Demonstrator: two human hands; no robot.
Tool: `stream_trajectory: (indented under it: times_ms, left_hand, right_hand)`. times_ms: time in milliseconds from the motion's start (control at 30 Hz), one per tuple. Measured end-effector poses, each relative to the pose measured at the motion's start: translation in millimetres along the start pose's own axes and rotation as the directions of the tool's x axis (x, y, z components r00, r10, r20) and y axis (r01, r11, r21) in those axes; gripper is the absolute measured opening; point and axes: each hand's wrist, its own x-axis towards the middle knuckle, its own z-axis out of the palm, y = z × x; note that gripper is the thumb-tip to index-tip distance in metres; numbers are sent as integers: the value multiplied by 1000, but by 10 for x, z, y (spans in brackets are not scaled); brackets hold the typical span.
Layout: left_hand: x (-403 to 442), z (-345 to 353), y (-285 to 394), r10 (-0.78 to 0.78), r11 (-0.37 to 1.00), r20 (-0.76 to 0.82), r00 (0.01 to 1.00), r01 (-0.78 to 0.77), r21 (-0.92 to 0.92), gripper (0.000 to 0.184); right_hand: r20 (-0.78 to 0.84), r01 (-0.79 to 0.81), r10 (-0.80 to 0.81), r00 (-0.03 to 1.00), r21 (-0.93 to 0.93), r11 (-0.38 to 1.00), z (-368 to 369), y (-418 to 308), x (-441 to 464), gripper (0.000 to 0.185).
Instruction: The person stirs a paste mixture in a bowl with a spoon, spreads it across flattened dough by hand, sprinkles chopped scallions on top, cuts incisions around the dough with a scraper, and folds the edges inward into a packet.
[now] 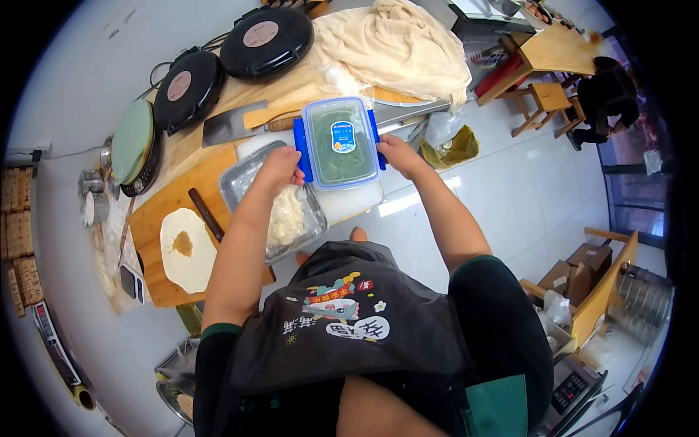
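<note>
Between my hands is a clear plastic food container [341, 164] with a lid, blue side latches and a blue label; its contents look greenish through the plastic. My left hand [283, 167] grips it by the left latch, and my right hand [397, 154] has fingers closed at the right latch. Partly beneath my left forearm, a metal tray [317, 220] holds a pale, lumpy mass [286, 217]. Left of that, a flat sheet of dough [191, 268] with a brownish smear in its middle lies on a wooden board [154, 218], beside a dark rolling pin [207, 214].
A cleaver [224, 126] and a wooden spatula [268, 113] lie behind the tray. Two round black electric griddles [266, 62] and a beige cloth [400, 51] sit farther back. A lined bin [460, 149] stands on the floor at right; another person [610, 98] is beyond, near stools.
</note>
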Motion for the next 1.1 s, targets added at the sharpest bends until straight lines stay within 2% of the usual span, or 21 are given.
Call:
stream_trajectory:
  times_ms: [100, 133, 167, 233, 333, 433, 467, 567, 600, 667, 700, 733, 767, 833, 867, 967, 1100]
  left_hand:
    - [-14, 52, 88, 75, 958, -87, 993, -47, 285, 19]
    - [-49, 78, 108, 101, 920, -108, 989, -51, 389, 22]
    - [18, 76, 34, 274, 830, -176, 946, -140, 540, 25]
    - [89, 106, -73, 606, 554, -215, 766, -212, 805, 30]
    - [-112, 185, 55, 530, 554, -228, 817, -130, 822, 35]
    - [-88, 96, 14, 560, 527, -153, 814, -208, 824, 37]
    - [-98, 69, 3, 545, 541, -157, 824, -203, 816, 39]
    - [-214, -21, -100, 664, 521, -161, 730, -297, 800, 37]
    - [-330, -43, -110, 640, 576, -192, 744, -299, 761, 38]
    - [-614, -104, -112, 586, 682, -258, 768, -296, 669, 39]
    - [-691, -185, -225, 651, 648, -283, 704, -321, 691, 40]
    - [-764, -313, -375, 709, 613, -305, 636, -341, 713, 42]
    - [-846, -424, -512, 762, 575, -321, 562, -359, 735, 43]
    - [-1163, -573, -648, 762, 565, -393, 515, -232, 792, 46]
    - [-1304, -642, -727, 763, 558, -424, 489, -166, 813, 48]
    - [-1540, -849, -1069, 666, 697, -557, 496, -147, 702, 49]
    - [-1672, -918, -1261, 660, 721, -572, 487, -196, 665, 48]
  right_hand:
    - [-157, 139, -136, 978, 6, 990, 151, 52, -96, 34]
    - [-199, 184, -192, 961, -59, 981, 171, 147, -104, 37]
    - [-234, 232, -258, 937, -130, 964, 171, 255, -58, 41]
    - [-297, 302, -383, 875, -282, 911, 208, 243, -73, 43]
    - [-334, 353, -547, 768, -492, 796, 219, 114, -132, 40]
    - [-336, 293, -558, 759, -589, 753, 142, -12, -40, 39]
    - [-381, 287, -484, 788, -468, 836, 131, -74, -11, 45]
    - [-359, 213, -206, 910, -20, 977, 178, -301, 51, 55]
    - [-299, 233, -302, 905, -244, 941, 121, -223, 134, 63]
    - [-243, 275, -356, 902, -312, 909, 154, -175, 230, 64]
    - [-211, 292, -377, 902, -345, 892, 198, -162, 237, 65]
    - [-190, 257, -322, 927, -302, 918, 284, -224, 172, 53]
    - [-165, 252, -311, 936, -303, 919, 336, -264, 128, 53]
    - [-120, 240, -288, 950, -305, 921, 404, -319, 77, 53]
    - [-145, 273, -328, 934, -306, 912, 357, -133, 223, 54]
    - [-253, 208, -304, 919, -346, 915, 203, -232, 262, 59]
    - [-329, 275, -436, 838, -435, 857, 37, -469, 203, 54]
